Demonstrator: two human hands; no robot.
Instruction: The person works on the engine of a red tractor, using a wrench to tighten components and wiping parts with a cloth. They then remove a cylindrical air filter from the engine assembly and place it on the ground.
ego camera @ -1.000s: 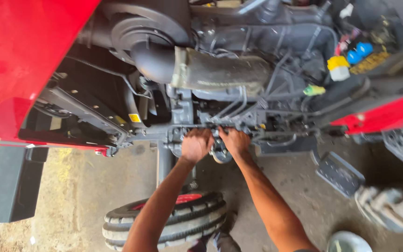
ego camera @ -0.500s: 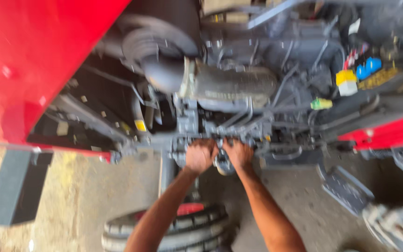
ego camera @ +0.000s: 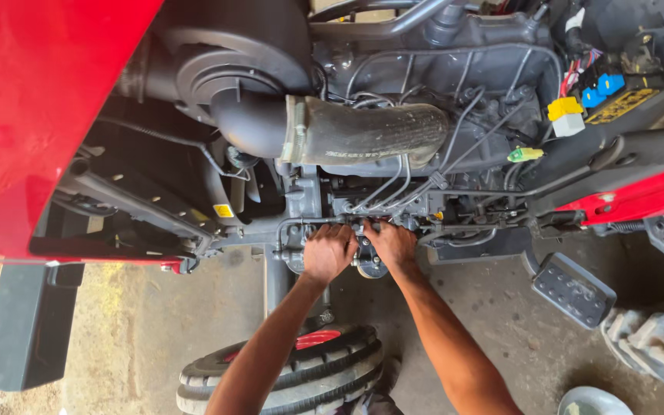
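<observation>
Red hood (ego camera: pixel 32 115) lies left of the engine block (ego camera: pixel 424 115). Intake hose (ego camera: pixel 363 134) crosses its front. Below the hose, left hand (ego camera: pixel 328 252) and right hand (ego camera: pixel 390 244), fingers curled together, grip the pump fitting (ego camera: pixel 363 253).

Your bare hands rest on dull, grimy cast-metal engine parts (ego camera: pixel 363 223). Above the engine parts, a matt ribbed rubber hose (ego camera: pixel 370 132) joins smooth black plastic ducting (ego camera: pixel 217 69). Left of them, glossy red painted hood (ego camera: pixel 32 100). Below, rough concrete floor (ego camera: pixel 155 323) and treaded rubber tyre (ego camera: pixel 286 376).
</observation>
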